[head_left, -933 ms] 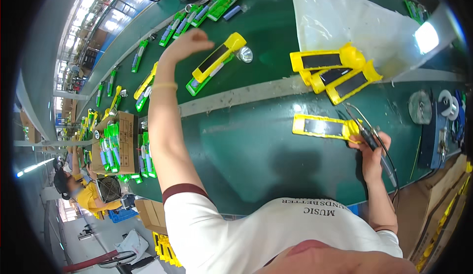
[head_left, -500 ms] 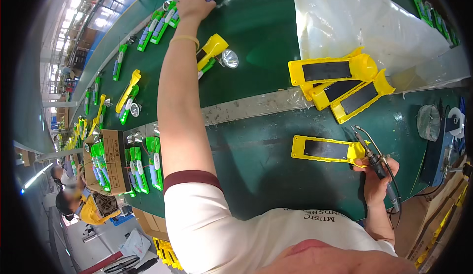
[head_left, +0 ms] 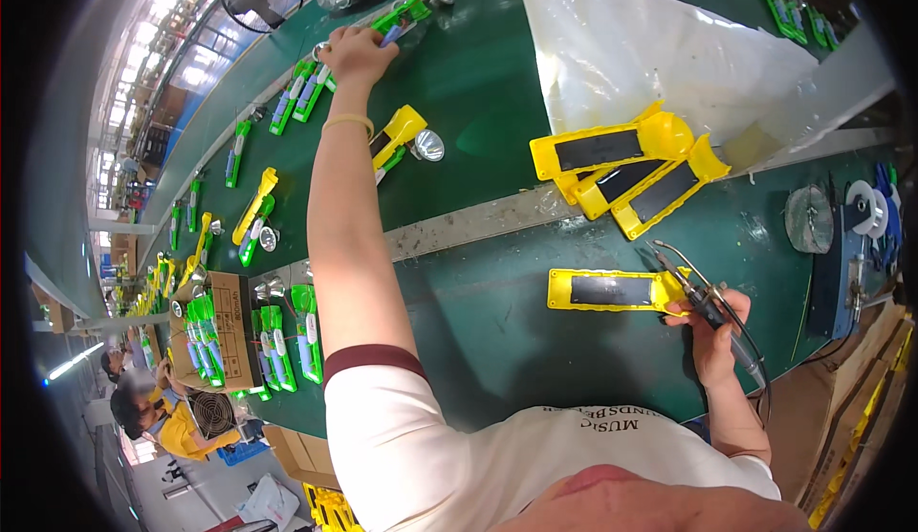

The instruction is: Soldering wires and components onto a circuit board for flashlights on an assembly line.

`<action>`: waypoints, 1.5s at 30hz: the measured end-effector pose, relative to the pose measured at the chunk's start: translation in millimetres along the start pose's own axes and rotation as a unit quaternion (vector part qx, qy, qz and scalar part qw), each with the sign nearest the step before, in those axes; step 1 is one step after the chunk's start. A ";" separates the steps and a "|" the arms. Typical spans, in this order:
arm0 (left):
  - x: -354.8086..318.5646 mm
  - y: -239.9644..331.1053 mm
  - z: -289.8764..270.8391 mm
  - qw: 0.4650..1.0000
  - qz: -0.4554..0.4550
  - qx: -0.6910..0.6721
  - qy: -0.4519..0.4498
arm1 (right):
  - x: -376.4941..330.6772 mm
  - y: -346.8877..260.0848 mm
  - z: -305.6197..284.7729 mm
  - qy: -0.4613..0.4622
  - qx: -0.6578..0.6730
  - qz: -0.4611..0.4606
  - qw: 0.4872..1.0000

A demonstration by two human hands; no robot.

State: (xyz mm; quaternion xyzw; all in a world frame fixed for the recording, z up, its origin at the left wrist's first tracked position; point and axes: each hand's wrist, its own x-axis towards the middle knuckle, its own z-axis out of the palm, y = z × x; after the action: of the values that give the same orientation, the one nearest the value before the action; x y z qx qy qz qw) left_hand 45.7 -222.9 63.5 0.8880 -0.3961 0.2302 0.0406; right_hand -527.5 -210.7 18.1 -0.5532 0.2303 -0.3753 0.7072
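A long green workbench (head_left: 478, 83) runs under bright ceiling lights (head_left: 143, 35).

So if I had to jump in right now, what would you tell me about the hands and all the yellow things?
Left hand: stretched far across the green belt, grip on a green-and-blue torch part.
Right hand: grip shut on a black-handled soldering iron, tip by the flat yellow torch body lying in front.
Three more yellow torch bodies are stacked beyond the belt's metal edge.
Done: cannot tell from here.
Left: the reached part is not yet brought back.
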 end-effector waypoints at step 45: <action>-414.1 48.7 -182.9 0.937 0.185 -0.291 -0.056 | -7.7 6.4 2.0 -0.049 -0.008 -0.011 0.999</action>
State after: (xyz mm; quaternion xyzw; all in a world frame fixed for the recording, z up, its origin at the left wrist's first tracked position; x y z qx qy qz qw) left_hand -298.7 74.0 38.4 0.7598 -0.6044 0.0584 0.2322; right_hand -529.0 -202.7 11.9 -0.5787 0.1926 -0.3538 0.7091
